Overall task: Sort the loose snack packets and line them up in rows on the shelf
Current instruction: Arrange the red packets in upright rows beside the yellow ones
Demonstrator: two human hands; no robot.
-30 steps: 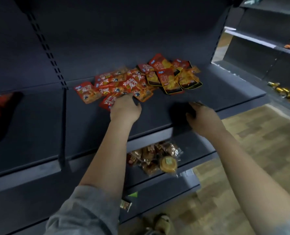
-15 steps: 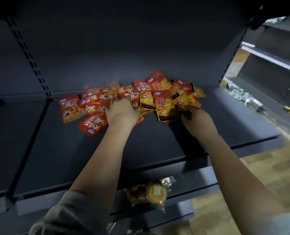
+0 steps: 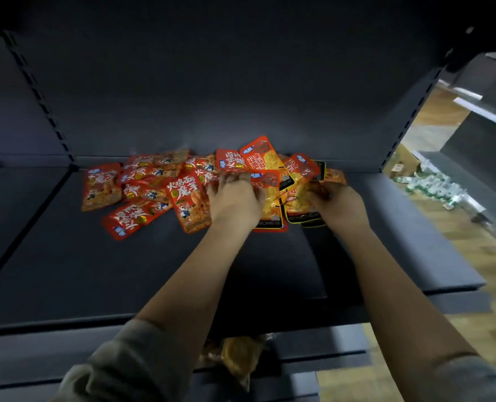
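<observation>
A dark, matte metal shelf (image 3: 125, 271) fills most of the frame, backed by a plain dark panel with a slotted upright (image 3: 38, 91) running down the upper left. At the right edge a wood-look floor (image 3: 473, 256) shows, with another shelving unit (image 3: 490, 120) in the upper right and a blurred cluster of small pale items (image 3: 435, 187) on the floor below it. Below the shelf's front edge, at bottom centre, clear-wrapped golden pastries (image 3: 238, 358) sit on a lower level. Both bare forearms reach up from the bottom of the frame into the centre, grey sleeves pushed back at the lower corners. The left hand (image 3: 235, 201) lies palm down on the heap of snack packets (image 3: 159, 187), fingers curled over packet edges; whether it actually grips one cannot be told. The right hand (image 3: 339, 204) is closed around a few yellow, black-edged packets (image 3: 302, 204) at the heap's right end. The packets lie jumbled and overlapping at the back centre of the shelf: glossy, flat, rectangular foil sachets, mostly red with white lettering on the left, red-and-yellow on the right. One red packet (image 3: 133, 219) lies tilted at the front left of the heap.
</observation>
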